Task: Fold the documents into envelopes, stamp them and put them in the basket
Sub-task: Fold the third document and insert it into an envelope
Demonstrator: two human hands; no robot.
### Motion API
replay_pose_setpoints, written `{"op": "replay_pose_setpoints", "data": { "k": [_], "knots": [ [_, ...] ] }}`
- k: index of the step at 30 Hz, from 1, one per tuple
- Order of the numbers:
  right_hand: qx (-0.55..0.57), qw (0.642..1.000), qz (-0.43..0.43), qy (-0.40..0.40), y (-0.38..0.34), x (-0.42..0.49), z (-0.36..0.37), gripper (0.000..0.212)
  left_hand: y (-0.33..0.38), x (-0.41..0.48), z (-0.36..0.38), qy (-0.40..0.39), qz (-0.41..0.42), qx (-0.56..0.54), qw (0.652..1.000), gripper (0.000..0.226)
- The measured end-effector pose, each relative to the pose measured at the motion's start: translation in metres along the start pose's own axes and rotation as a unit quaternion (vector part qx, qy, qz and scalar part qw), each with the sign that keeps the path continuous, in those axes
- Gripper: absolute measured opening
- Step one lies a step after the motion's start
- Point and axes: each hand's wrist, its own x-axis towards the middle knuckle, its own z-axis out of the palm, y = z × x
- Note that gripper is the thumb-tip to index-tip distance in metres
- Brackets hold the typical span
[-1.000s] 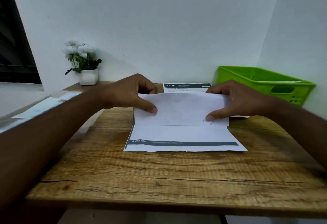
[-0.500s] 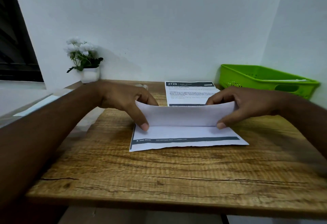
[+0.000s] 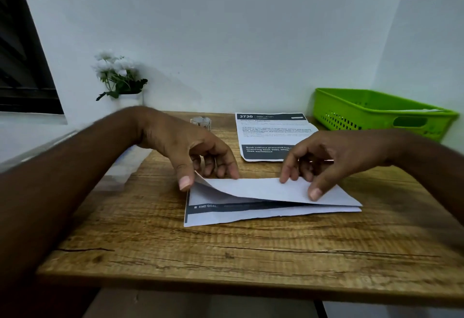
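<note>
A white document (image 3: 263, 192) lies in the middle of the wooden desk (image 3: 226, 255), folded in thirds, its printed "END GOAL" strip showing under the top flap. The flap is nearly flat on the right and still raised at its left corner. My left hand (image 3: 190, 149) pinches that raised corner between thumb and fingers. My right hand (image 3: 334, 157) presses thumb and fingertips down on the flap's right part. A second printed document (image 3: 271, 134) lies flat behind. The green basket (image 3: 371, 114) stands at the back right.
A small clear object (image 3: 200, 121) sits on the desk behind my left hand. White flowers (image 3: 118, 76) in a pot stand at the back left. Pale sheets (image 3: 120, 169) lie off the desk's left edge. Walls close the back and right.
The top flap has come down toward me, from upright to almost flat over the lower part. Both hands followed it down, and my right thumb now lies on top of it.
</note>
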Motion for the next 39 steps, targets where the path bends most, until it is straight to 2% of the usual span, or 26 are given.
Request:
{"op": "replay_pose_setpoints", "data": {
  "k": [4, 7, 10, 13, 21, 25, 29, 34, 39],
  "knots": [
    [-0.039, 0.999, 0.016, 0.008, -0.004, 0.006, 0.005, 0.044, 0.0, 0.004, 0.002, 0.016, 0.007, -0.01, 1.0, 0.082],
    [-0.049, 0.998, 0.026, 0.017, -0.004, 0.009, 0.006, 0.044, -0.001, 0.009, 0.003, 0.058, -0.006, -0.03, 0.998, 0.084],
    [-0.056, 0.998, 0.023, 0.025, -0.003, 0.009, 0.007, 0.047, -0.001, 0.02, 0.009, 0.116, -0.03, -0.04, 0.992, 0.05],
    [-0.069, 0.997, 0.03, 0.035, -0.001, 0.008, 0.007, 0.053, 0.0, 0.027, 0.012, 0.137, -0.044, -0.028, 0.989, 0.033],
    [-0.057, 0.997, 0.043, 0.02, -0.002, 0.008, 0.006, 0.052, 0.001, 0.03, 0.013, 0.146, -0.051, 0.005, 0.988, 0.027],
    [-0.073, 0.996, 0.042, 0.029, 0.0, 0.01, 0.004, 0.05, -0.003, 0.03, 0.012, 0.178, -0.046, 0.003, 0.983, 0.023],
    [-0.057, 0.997, 0.025, 0.04, 0.006, 0.011, 0.003, 0.033, -0.006, 0.032, 0.011, 0.217, -0.024, -0.011, 0.976, 0.021],
    [-0.059, 0.997, -0.005, 0.052, 0.015, 0.014, 0.001, 0.016, -0.008, 0.033, 0.012, 0.224, -0.037, -0.02, 0.974, 0.021],
    [-0.056, 0.995, -0.031, 0.079, 0.02, 0.016, 0.005, 0.01, -0.004, 0.029, 0.014, 0.232, -0.041, 0.01, 0.972, 0.018]
  ]
}}
